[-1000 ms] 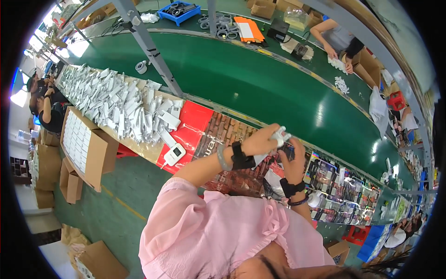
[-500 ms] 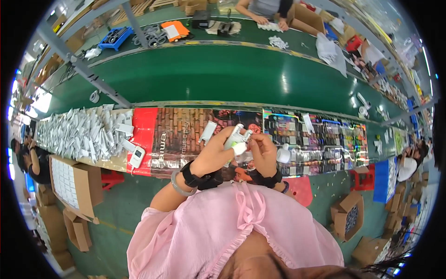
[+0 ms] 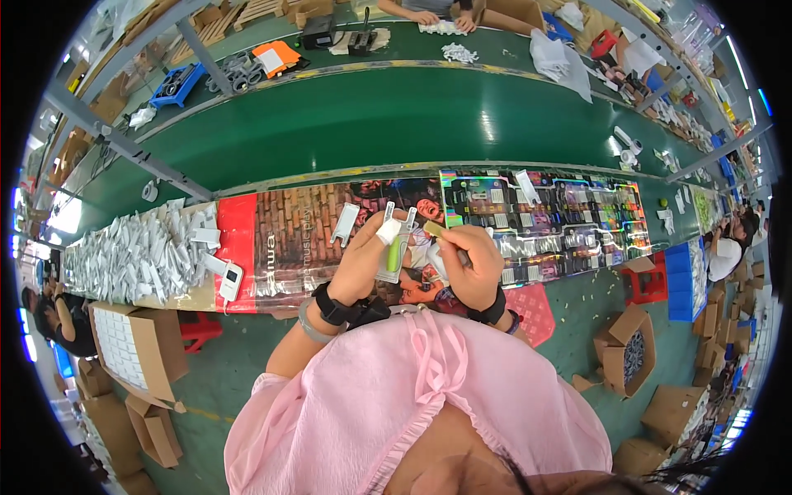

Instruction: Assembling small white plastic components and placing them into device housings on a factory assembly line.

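My left hand [image 3: 356,266] is closed around a pale plastic casing [image 3: 404,250] with a bright green part showing inside it. A white wrap covers that hand's thumb tip. Just to the right, apart from the casing, my right hand [image 3: 477,262] pinches a small flat yellowish piece [image 3: 434,228] between thumb and fingertips. Beyond my left hand a white rectangular plastic frame [image 3: 345,224] lies on the printed bench cover [image 3: 280,223]. A white device with a dark window [image 3: 231,282] rests near the cover's red end.
A big heap of white plastic parts [image 3: 140,256] lies at the left of the bench. Another white piece [image 3: 526,186] lies right of my hands. Beyond runs a green conveyor belt [image 3: 330,128]; a co-worker's hands [image 3: 445,23] handle white parts across it. Cartons [image 3: 627,355] stand on the floor.
My hands, together at the white part before, have moved apart. My right hand now shows the small yellowish piece, and the green inside the casing shows more. The whole view has shifted slightly.
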The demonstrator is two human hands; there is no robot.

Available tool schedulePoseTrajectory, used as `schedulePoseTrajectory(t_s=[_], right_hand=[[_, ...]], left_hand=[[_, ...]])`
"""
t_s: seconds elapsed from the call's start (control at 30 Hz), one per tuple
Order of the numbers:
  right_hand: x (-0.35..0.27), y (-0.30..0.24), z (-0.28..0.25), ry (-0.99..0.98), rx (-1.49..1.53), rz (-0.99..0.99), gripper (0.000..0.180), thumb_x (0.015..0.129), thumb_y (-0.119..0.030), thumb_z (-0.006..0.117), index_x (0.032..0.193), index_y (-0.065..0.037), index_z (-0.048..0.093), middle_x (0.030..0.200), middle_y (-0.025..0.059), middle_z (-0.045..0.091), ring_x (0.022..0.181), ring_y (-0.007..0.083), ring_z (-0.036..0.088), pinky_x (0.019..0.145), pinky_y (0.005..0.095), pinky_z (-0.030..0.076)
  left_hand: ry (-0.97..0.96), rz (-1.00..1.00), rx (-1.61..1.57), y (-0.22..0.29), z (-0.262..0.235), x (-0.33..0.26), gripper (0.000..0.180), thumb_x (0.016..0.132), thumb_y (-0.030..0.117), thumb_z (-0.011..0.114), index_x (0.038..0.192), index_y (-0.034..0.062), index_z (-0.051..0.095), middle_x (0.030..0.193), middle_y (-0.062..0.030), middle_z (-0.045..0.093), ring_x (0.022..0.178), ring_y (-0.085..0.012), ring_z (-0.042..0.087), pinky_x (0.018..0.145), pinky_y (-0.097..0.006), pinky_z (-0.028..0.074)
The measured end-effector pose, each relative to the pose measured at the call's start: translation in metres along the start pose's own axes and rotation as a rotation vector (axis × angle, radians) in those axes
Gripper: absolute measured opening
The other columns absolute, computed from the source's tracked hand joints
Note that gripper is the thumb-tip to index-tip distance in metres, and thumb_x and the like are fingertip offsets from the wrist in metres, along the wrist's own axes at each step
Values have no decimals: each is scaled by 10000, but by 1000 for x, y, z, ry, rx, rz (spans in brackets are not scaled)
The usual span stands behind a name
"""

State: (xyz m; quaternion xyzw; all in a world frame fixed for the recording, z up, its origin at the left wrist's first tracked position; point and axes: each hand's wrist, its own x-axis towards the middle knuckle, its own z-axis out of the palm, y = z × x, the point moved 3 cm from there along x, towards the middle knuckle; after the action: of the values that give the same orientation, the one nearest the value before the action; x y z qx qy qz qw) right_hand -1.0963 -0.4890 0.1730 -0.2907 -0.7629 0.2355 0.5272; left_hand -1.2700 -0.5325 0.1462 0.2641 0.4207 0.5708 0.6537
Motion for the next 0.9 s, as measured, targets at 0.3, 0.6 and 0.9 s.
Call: schedulePoseTrajectory(t_s=[0.3, 0.6, 0.9], right_hand=[[-9, 1, 21, -95, 77, 145, 127, 875, 34, 639, 1001, 25, 635, 929, 145, 670, 774, 217, 682, 675, 292, 529], [-1, -10, 24, -93, 7, -25, 207, 811, 31, 711, 999, -29, 652, 929, 125, 668, 797, 261, 651, 643, 323, 519], [5, -13, 27, -69, -40, -73, 224, 760, 31, 747, 961, -36, 673, 918, 106, 662, 773, 253, 644, 635, 314, 519]], left_hand=[[-78, 31, 68, -17, -5, 1, 350, 971, 158, 525, 1304, 61, 476, 1040, -48, 627, 800, -111, 619, 647, -255, 538], [-205, 134, 224, 4, -4, -13, 513, 880, 18, 540, 1371, 58, 394, 1184, -60, 514, 1020, -116, 523, 861, -264, 460], [-282, 238, 401, 23, -4, -8, 506, 877, -16, 489, 1369, 12, 374, 1228, -126, 492, 1157, -195, 479, 1014, -321, 375]])
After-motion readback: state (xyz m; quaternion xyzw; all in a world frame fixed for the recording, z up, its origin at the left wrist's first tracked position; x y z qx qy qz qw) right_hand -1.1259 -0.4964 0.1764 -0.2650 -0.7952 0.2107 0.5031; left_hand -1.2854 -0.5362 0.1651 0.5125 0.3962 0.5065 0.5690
